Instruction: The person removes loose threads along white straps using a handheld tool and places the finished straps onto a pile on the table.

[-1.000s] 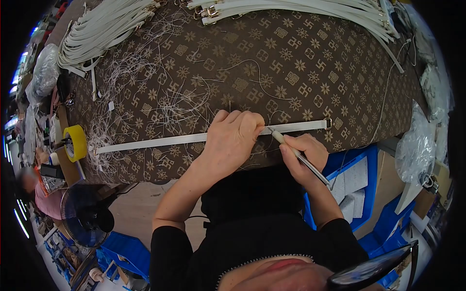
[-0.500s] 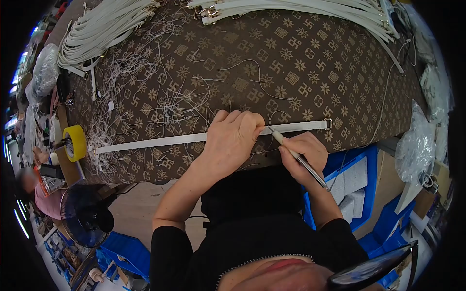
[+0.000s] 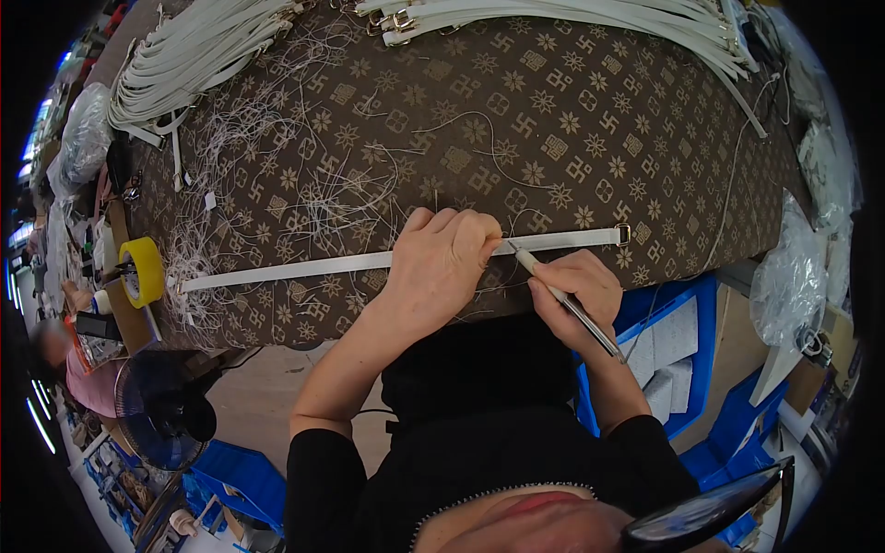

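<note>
A long white strap [image 3: 304,270] lies across the brown patterned cloth [image 3: 516,111], with a metal buckle [image 3: 624,235] at its right end. My left hand [image 3: 438,267] is closed over the strap right of its middle, thumb and index finger pinched on it; the other fingers are curled. In my right hand [image 3: 579,293] is a pen-like tool [image 3: 583,316] with a pale front and metal shaft. Its tip touches or nearly touches the strap just right of my left fingertips. A thin thread curls near the tip.
White straps [image 3: 198,60] are bundled at the back left, more straps [image 3: 553,20] at the back. Loose threads [image 3: 336,198] cover the cloth's left part. Yellow tape [image 3: 143,272] and a fan [image 3: 166,412] stand left. A blue bin [image 3: 705,350] is at the right. Another person [image 3: 92,382] is far left.
Over the last second the rear end of the tool has tilted slightly, with a small shift of my right hand. My left hand and the strap look unmoved.
</note>
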{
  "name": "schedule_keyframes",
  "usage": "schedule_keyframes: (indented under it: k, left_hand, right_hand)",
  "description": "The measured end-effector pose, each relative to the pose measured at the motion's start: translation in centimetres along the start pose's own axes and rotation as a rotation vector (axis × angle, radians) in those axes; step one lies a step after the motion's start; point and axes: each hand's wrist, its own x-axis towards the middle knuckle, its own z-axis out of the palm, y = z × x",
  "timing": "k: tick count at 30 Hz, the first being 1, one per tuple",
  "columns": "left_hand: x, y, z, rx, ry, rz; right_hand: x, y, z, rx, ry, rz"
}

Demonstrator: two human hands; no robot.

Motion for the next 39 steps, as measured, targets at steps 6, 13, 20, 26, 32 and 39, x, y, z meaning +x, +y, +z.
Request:
schedule_keyframes:
  k: [6, 13, 20, 26, 32, 39]
  left_hand:
    - [0.0, -0.1, -0.2, -0.040, 0.012, -0.022]
    - [-0.1, -0.2, -1.2, -0.093, -0.046, -0.064]
    - [-0.2, -0.2, -1.2, -0.122, -0.047, -0.073]
    - [-0.1, -0.3, -1.2, -0.137, -0.055, -0.074]
    - [-0.1, -0.3, -1.2, -0.132, -0.049, -0.072]
    - [-0.1, -0.3, -1.1, -0.154, -0.034, -0.060]
  right_hand:
    - [-0.1, -0.1, 0.0, 0.035, 0.023, 0.025]
    - [0.6, -0.8, 0.4, 0.073, -0.005, 0.059]
    - [0.7, -0.4, 0.9, 0.028, 0.002, -0.060]
    - [0.8, -0.4, 1.1, 0.015, 0.003, -0.082]
    - [0.7, -0.3, 1.2, 0.003, 0.015, -0.084]
    - [0.7, -0.4, 1.2, 0.003, 0.003, -0.083]
